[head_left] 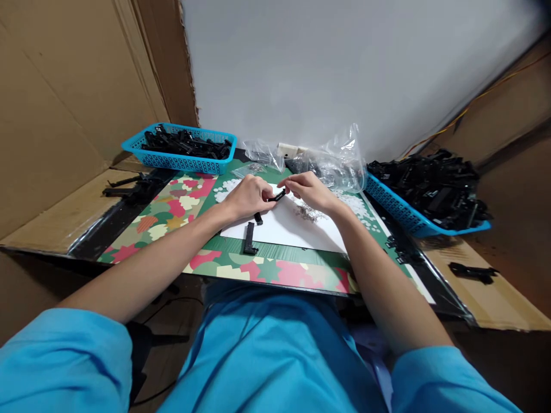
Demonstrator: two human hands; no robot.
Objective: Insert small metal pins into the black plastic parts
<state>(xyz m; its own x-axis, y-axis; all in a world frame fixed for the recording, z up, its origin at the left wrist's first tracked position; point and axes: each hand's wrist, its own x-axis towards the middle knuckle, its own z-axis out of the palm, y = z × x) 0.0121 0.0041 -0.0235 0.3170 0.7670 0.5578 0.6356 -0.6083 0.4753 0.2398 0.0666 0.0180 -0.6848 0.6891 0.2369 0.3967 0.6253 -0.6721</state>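
My left hand [249, 196] is closed around a small black plastic part [278, 196] above a white sheet [284, 229]. At the part's far end, my right hand [307, 190] has its fingers pinched together; whatever sits between them is too small to see. Under the right hand lies a scatter of tiny shiny metal pieces [310, 213]. Nearer my body, a black L-shaped part [249, 238] rests across the sheet's left edge, with another black piece [258, 218] just behind it, beneath my left wrist.
Blue baskets heaped with black parts stand at the left [224, 166] and right [400, 212]. Small white discs [226, 188] lie on the patterned board [172, 229]. Clear plastic bags [336, 163] sit against the wall. Loose black parts [473, 271] rest on cardboard at either side.
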